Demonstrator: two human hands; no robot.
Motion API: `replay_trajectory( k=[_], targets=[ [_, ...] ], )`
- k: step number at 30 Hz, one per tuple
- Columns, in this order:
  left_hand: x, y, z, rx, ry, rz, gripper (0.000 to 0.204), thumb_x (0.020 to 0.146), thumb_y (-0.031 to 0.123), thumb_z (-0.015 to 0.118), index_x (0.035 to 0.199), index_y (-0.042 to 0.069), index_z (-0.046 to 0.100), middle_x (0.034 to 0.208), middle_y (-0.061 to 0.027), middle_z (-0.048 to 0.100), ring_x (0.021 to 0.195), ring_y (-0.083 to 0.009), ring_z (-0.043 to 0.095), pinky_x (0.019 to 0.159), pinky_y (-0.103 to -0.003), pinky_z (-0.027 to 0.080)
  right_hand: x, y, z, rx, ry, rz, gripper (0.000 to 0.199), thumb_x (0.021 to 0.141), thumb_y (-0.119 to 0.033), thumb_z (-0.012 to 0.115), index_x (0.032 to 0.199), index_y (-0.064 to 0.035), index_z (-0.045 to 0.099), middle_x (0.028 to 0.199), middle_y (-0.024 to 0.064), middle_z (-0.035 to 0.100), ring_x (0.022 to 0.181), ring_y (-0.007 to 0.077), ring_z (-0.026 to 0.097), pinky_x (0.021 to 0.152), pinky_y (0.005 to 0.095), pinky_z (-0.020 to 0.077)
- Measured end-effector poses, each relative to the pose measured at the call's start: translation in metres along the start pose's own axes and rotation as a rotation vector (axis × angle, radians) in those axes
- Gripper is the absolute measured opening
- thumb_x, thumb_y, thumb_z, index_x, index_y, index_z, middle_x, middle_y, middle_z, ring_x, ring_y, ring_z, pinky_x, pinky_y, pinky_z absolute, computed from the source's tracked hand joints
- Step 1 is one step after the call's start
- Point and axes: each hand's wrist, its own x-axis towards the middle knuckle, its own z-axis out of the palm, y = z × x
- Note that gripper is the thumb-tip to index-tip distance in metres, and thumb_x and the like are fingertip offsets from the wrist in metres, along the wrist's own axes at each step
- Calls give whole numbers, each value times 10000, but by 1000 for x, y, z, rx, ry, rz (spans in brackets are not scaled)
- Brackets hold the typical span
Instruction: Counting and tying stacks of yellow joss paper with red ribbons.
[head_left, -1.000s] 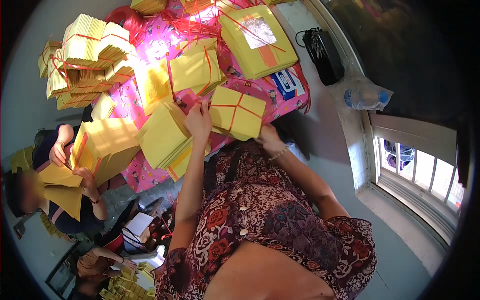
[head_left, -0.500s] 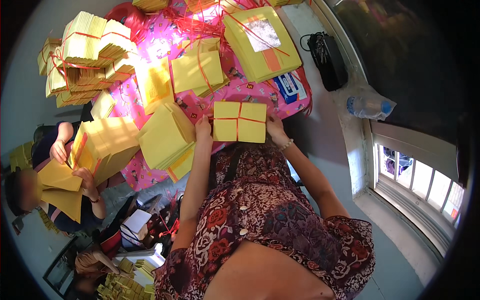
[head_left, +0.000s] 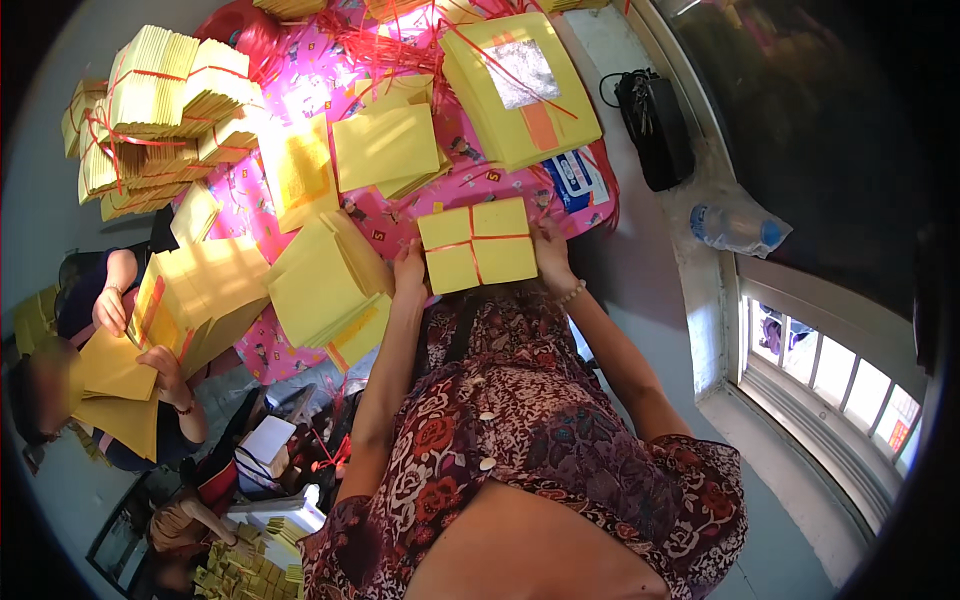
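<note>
1 yellow bundle (head_left: 479,245), tied w/ crossed red straps (head_left: 475,258), is held btwn your L hand (head_left: 409,267) & R hand (head_left: 552,252): both grip it, 1 per short end, fingers partly hidden. It's at the near edge of the pink table cover (head_left: 380,236), just in front of your dress (head_left: 500,380). 1 beaded bracelet (head_left: 573,293) on your R wrist. Nearby: 1 loose yellow stack (head_left: 322,275) to your L, 1 big yellow stack (head_left: 475,95) ahead w/ 1 blue-white packet (head_left: 577,180) next to it. Far R: 1 black box (head_left: 655,140), 1 bagged bottle (head_left: 738,230). 1 co-worker at L, 2 hands on yellow sheets (head_left: 118,368).
</note>
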Motion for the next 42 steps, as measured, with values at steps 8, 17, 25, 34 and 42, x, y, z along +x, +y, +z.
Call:
replay_trajectory(
  k=[8,17,25,34,42],
  targets=[
    [23,-33,-6,-25,62,-65,272,960,209,493,961,-25,632,823,-92,655,673,-196,614,598,-357,502,26,6,-14,21,-169,217,258,875,-196,590,1050,-7,614,853,162,658,758,220,629,655,335,471],
    [48,-52,-21,401,76,127,300,931,236,544,877,-39,651,773,-92,658,656,-164,591,597,-350,471,12,2,-8,-349,-108,-12,292,847,-243,627,1045,-29,619,861,184,664,790,291,649,676,385,483],
    [3,-17,-1,75,-106,319,211,971,214,496,926,32,592,774,-24,618,673,-110,558,614,-277,453,-19,-47,-21,312,-156,185,139,921,-154,590,999,-39,599,879,9,645,759,72,585,647,227,465],
    [-25,45,28,-419,-237,258,158,989,213,474,1029,88,562,751,19,574,737,-89,532,664,-230,449,-12,-84,-19,517,-344,-61,75,951,-117,547,980,-67,594,950,-30,617,870,33,537,782,186,428],
    [-29,55,30,-355,-303,391,183,998,224,452,987,85,570,727,23,531,715,-87,517,641,-218,433,-9,-74,-10,548,-310,-214,66,962,-122,529,964,-75,575,923,-34,606,827,23,517,741,187,416]
  ],
)
